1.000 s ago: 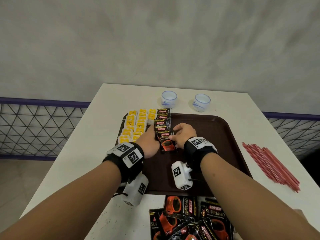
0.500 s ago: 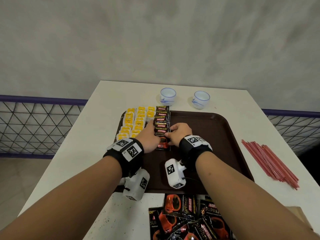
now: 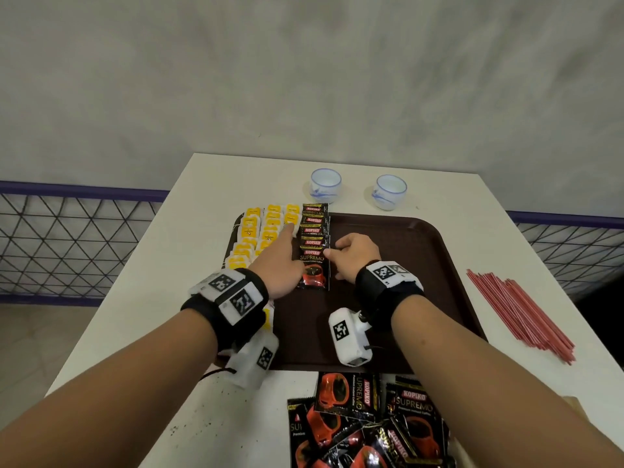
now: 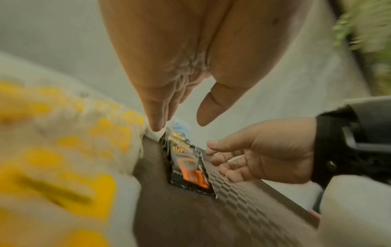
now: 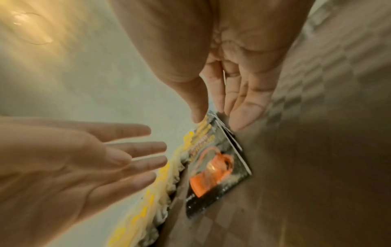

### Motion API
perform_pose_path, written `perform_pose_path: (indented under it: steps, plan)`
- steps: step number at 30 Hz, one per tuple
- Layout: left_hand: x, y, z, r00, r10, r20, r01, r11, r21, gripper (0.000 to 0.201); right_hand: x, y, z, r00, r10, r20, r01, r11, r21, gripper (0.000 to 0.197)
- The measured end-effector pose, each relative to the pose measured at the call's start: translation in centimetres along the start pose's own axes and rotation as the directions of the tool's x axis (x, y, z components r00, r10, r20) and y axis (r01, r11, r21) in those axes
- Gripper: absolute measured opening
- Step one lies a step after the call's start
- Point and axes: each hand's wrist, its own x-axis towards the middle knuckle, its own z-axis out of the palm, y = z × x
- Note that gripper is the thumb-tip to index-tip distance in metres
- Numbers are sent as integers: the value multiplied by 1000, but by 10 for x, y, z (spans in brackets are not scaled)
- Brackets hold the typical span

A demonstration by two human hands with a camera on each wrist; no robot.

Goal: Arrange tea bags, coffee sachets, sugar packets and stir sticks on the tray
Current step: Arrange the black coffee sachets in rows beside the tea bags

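Both hands have loosened: left hand (image 3: 282, 261) fingers straight, right hand (image 3: 354, 256) relaxed beside the coffee sachets (image 3: 314, 244).

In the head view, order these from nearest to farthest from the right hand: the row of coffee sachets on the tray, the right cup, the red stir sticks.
1. Row of coffee sachets, touching the right hand, its left.
2. Right cup, beyond the tray.
3. Red stir sticks, far right on the table.
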Motion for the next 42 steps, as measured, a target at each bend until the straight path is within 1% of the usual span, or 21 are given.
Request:
perform_pose_path:
  steps: [3,5,7,9,11,12,13,14,17,19,21,24,26,28,29,31,33,35,37,39,42]
  plan:
    - [-30,3,-20,971,231,55,-237,929,283,60,-29,-16,-31,973,-197,121,215,962,-168,30]
    - [-57,-1,-33,951,283,127,-310,866,392,50,-62,-30,-52,877,-301,374,427,846,-320,36]
    - [-86,-8,-37,935,282,216,-349,843,409,41,-98,-36,-66,739,-270,617,590,701,-400,42]
    - [-116,-10,-31,900,255,353,-390,833,393,40,-130,-33,-73,632,-175,755,689,574,-443,49]
    - [-141,-24,-19,840,195,506,-450,772,450,47,-159,-25,-75,572,-66,818,752,441,-490,59]
    - [-152,-31,-12,817,181,547,-492,713,499,41,-170,-19,-74,560,-32,828,775,373,-510,62]
    - [-162,-39,-7,808,130,575,-502,664,555,30,-179,-11,-71,562,-20,827,787,319,-528,64]
    - [-171,-52,0,829,96,552,-482,625,614,20,-186,-4,-69,576,-20,817,786,291,-546,63]
    - [-199,-96,33,925,168,341,-370,606,704,8,-199,17,-57,666,-59,744,718,321,-618,52]
    - [-217,-111,55,961,135,241,-269,657,704,16,-205,30,-46,704,-93,704,689,327,-647,46]
    - [-227,-113,64,982,78,172,-175,720,672,8,-211,36,-36,727,-148,670,676,322,-663,39]
    - [-226,-103,62,990,22,143,-106,781,615,15,-213,38,-29,730,-211,651,684,258,-683,26]
    - [-224,-82,49,971,-70,230,-69,836,544,23,-213,37,-28,720,-239,652,694,220,-686,25]
    - [-216,-69,42,983,-73,170,-14,888,460,23,-216,35,-30,728,-280,626,681,188,-708,17]
    - [-214,-69,39,994,-40,97,-7,895,446,16,-218,36,-32,742,-289,604,665,208,-717,21]
    - [-205,-60,25,984,-57,168,-16,912,409,17,-217,42,-35,733,-351,583,672,242,-700,31]
    - [-203,-61,8,950,-138,281,39,943,331,43,-213,41,-41,744,-435,507,648,284,-707,30]
    - [-196,-58,-10,945,-139,297,50,956,290,36,-211,31,-55,731,-547,409,649,370,-665,23]
    - [-200,-58,-20,961,-85,264,36,982,188,22,-204,23,-66,749,-583,315,646,538,-541,7]
    - [-198,-57,-25,979,-43,199,37,999,34,20,-192,12,-74,797,-539,275,603,679,-419,20]
    - [-180,-52,-30,995,-27,96,43,983,-179,20,-162,1,-77,832,-511,217,553,730,-401,23]
